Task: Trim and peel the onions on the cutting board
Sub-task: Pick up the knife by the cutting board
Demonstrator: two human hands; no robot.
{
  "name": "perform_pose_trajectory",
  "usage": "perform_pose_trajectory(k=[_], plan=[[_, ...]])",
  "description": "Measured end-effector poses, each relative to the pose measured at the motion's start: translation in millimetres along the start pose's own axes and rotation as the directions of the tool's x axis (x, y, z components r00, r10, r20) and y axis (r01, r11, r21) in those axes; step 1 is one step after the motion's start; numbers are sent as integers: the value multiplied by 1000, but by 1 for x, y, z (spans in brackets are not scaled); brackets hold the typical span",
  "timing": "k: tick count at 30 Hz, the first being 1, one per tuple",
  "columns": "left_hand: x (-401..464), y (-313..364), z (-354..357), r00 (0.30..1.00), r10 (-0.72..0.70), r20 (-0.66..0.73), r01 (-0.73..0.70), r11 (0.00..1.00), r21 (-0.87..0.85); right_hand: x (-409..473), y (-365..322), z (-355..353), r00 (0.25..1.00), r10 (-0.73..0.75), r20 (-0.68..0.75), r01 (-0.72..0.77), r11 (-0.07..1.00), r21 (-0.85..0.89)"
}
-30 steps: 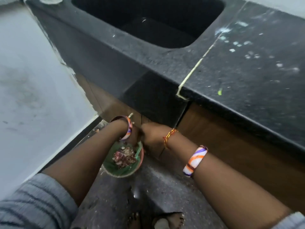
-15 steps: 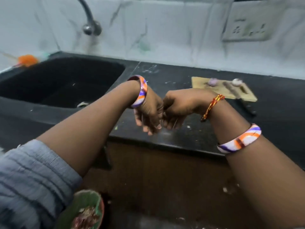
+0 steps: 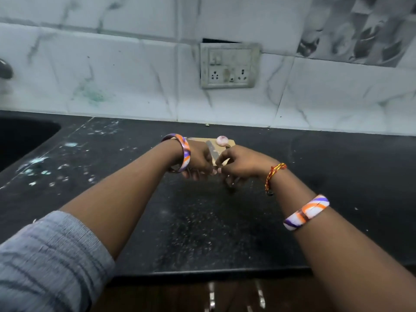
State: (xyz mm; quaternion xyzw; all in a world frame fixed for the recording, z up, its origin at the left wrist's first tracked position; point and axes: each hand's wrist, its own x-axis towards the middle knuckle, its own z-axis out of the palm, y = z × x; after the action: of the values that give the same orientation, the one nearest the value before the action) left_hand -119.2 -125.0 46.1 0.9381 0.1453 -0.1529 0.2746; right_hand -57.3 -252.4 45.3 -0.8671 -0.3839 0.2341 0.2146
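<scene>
A small wooden cutting board [image 3: 198,140] lies on the black counter near the wall, mostly hidden behind my hands. One peeled, pale purple onion [image 3: 222,140] sits at its far right corner. A knife blade [image 3: 212,152] lies on the board and runs toward me between my hands; the dark end of its handle [image 3: 231,189] shows under my right hand. My left hand [image 3: 199,161] hangs over the board's left part, fingers curled down with nothing in them. My right hand [image 3: 242,165] is beside it, fingertips touching the left hand, fingers curled over the knife handle; a grip is not visible.
The black counter [image 3: 202,221] stretches toward me, with white specks on its left part. A black sink [image 3: 20,136] is at the far left. A tiled wall with a socket plate [image 3: 228,65] rises behind the board.
The view rose from the floor and a green bowl of peels to the counter. My hands, held together, moved up and right to the cutting board.
</scene>
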Motion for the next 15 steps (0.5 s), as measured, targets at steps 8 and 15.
perform_pose_trajectory(k=[8, 15], plan=[[65, -34, -11, 958, -59, -281, 37, 996, -85, 52, 53, 10, 996, 57, 61, -32, 934, -355], [120, -61, -28, 851, -192, -489, 119, 977, -178, 97, 52, -18, 990, 11, 141, 48, 911, -410]])
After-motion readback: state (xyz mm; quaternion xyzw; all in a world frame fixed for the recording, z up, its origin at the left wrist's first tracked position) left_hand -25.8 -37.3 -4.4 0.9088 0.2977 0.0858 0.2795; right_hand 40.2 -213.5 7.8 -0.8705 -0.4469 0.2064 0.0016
